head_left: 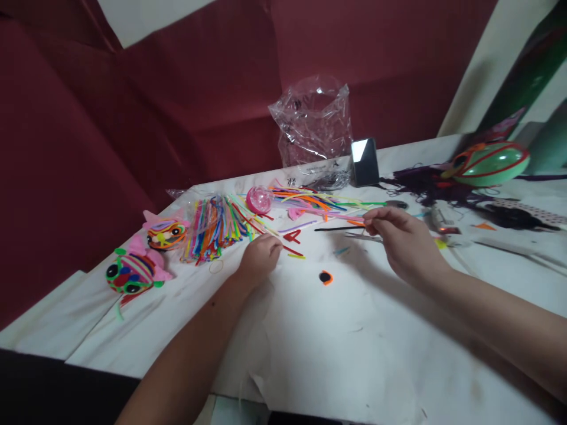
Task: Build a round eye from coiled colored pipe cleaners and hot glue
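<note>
- Left hand (262, 255) curled, right hand (392, 239) pinched; whether either gripped anything, I couldn't tell.
- Black-and-orange disc (325, 277) lay between them, on the bench (328, 348).
- Fine handwork seemed underway; it called for steady precision.

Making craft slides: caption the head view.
Left hand and right hand over a table strewn with colorful pipe cleaners.
</note>
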Demonstrator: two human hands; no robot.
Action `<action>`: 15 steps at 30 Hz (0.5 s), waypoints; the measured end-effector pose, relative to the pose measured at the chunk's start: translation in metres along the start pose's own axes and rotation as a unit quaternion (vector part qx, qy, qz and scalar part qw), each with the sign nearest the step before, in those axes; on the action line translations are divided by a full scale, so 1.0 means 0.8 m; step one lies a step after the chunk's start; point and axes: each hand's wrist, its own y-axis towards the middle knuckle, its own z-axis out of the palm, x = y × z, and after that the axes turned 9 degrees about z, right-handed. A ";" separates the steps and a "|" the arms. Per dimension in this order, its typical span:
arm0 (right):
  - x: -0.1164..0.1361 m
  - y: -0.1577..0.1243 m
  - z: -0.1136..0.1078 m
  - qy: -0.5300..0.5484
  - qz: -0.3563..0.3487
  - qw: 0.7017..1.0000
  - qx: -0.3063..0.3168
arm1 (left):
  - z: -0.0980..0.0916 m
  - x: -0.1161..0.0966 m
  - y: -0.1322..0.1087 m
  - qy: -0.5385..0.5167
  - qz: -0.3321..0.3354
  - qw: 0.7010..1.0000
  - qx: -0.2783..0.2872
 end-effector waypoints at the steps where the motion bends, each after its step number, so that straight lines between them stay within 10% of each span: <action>1: 0.001 0.002 -0.002 0.013 -0.001 1.000 0.000 | -0.002 0.004 0.000 -0.001 -0.005 1.000 -0.007; 15: -0.008 0.018 -0.005 0.038 0.006 0.999 0.036 | -0.007 -0.001 0.005 -0.061 -0.063 0.989 -0.123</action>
